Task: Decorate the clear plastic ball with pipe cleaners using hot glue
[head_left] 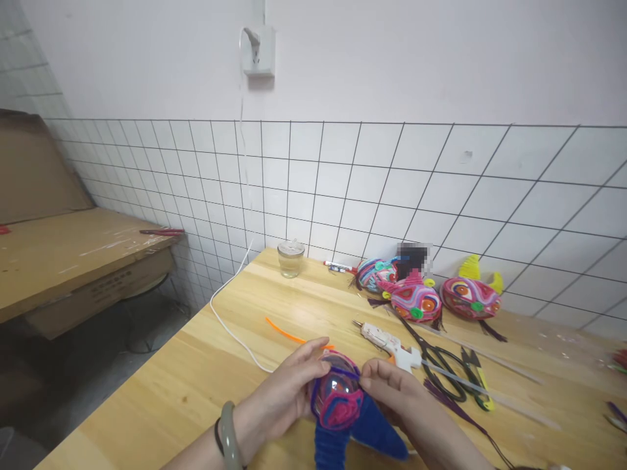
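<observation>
My left hand (289, 385) is wrapped round the side of a clear ball (337, 388), partly covered with pink, purple and blue pipe cleaner. Two dark blue ribbed flaps (377, 431) stick out from its near side. Across the upper part of the ball lies a purple-blue pipe cleaner (345, 372). The thumb and fingers of my right hand (394, 385) pinch its right end against the ball. An orange pipe cleaner (284, 331) lies just beyond my left hand. Beyond my right hand rests a white glue gun (389, 343), with a long glue stick behind it.
Black scissors (441, 365), yellow-handled snips (477, 382) and a purple tassel (450, 399) lie at the right. Along the wall sit finished colourful fish-like balls (416, 300), a marker (340, 267) and a glass jar (290, 259). A white cord (230, 329) crosses the table's left edge.
</observation>
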`<state>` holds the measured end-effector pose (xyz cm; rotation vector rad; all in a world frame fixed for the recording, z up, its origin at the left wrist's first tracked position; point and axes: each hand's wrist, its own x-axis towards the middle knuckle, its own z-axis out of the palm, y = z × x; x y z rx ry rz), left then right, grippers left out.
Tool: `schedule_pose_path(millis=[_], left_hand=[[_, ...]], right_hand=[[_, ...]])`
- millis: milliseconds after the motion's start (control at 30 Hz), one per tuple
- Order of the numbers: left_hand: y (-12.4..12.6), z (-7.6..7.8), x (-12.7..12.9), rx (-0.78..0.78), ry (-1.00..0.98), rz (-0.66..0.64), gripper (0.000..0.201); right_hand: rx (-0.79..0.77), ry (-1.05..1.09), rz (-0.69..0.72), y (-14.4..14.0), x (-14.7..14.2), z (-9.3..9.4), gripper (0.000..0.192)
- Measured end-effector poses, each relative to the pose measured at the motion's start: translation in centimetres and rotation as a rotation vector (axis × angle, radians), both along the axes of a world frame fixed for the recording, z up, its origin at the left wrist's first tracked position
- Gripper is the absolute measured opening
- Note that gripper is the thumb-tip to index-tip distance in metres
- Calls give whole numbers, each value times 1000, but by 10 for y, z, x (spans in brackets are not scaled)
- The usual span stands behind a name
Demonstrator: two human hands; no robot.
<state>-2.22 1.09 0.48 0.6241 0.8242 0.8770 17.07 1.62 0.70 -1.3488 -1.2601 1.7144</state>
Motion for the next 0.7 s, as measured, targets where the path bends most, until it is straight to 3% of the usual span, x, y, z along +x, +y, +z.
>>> schedule_pose_path(millis=[367,700], left_hand=[[-1,6,-1,53,-53,-100,52],[-3,1,-2,82,-69,-110,51]], right_hand=[[23,53,-36,8,4,-14,44],[50,60,-67,8,11,-3,39]])
